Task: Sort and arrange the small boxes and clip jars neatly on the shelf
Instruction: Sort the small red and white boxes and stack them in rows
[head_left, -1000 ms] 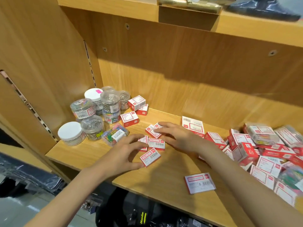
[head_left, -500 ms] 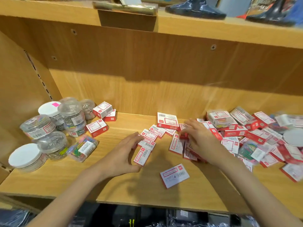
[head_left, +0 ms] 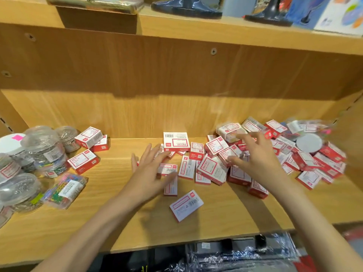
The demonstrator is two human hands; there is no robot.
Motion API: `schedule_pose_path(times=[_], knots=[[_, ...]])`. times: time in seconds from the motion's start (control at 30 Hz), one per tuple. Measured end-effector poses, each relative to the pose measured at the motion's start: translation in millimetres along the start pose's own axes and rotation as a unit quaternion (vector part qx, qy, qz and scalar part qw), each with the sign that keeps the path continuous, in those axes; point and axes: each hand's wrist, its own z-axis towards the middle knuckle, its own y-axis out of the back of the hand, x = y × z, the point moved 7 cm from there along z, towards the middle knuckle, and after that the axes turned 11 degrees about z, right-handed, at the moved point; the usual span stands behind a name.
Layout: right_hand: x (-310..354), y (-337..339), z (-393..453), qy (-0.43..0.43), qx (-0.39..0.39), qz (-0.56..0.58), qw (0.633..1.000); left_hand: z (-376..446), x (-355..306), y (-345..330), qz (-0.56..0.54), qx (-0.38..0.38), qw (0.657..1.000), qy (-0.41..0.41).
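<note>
A single head-worn view looks forward and down from close in front of the wooden shelf (head_left: 121, 228); it faces the back panel (head_left: 176, 114) squarely; the upper shelf board (head_left: 196, 34) crosses the top edge; both forearms enter from the bottom; wide-angle bending curves the edges.

Warm overhead light, motion-blurred, edge-warped
</note>
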Motion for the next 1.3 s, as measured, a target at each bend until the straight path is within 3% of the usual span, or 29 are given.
schedule_pose_path(times=[0.13, 0.23, 0.4, 0.57, 0.63, 0.77, 0.9, 1.0, 1.07, 1.2, 1.3], knots=[[-1, -24, -5, 0.009, 0.011, 0.021, 1.0, 36, -19, 9, 0.067, -0.054, 0.996, -0.009], [-1, -30, -5, 0.044, -0.022, 0.023, 0.999, 58, -37, 1, 0.092, -0.023, 0.995, -0.034], [8, 3, -4, 0.103, -0.095, 0.119, 0.983, 76, -49, -14, 0.106, 0.04, 0.989, -0.098], [23, -34, 11, 0.124, -0.031, 0.044, 0.991, 88, -52, -27, 0.118, 0.084, 0.984, -0.106], [21, -47, 14, 0.097, -0.018, -0.003, 0.995, 90, -50, -23, 0.09, 0.055, 0.989, -0.1], [25, -47, 22, 0.08, -0.037, 0.022, 0.996, 77, -44, 0, -0.007, -0.076, 0.992, -0.1], [50, -44, 23, 0.164, -0.015, 0.096, 0.982, 45, -25, 34, -0.082, -0.215, 0.972, -0.037], [91, -44, 29, 0.21, 0.014, 0.19, 0.959, 16, 10, 55, -0.094, -0.251, 0.962, 0.045], [120, -56, 37, 0.206, 0.069, 0.264, 0.94, -9, 34, 68, -0.04, -0.265, 0.96, 0.076], [171, -105, 48, 0.194, 0.212, 0.259, 0.922, -60, 71, 83, 0.059, -0.249, 0.959, 0.123], [202, -140, 50, 0.203, 0.261, 0.253, 0.909, -81, 83, 80, 0.152, -0.185, 0.964, 0.116]])
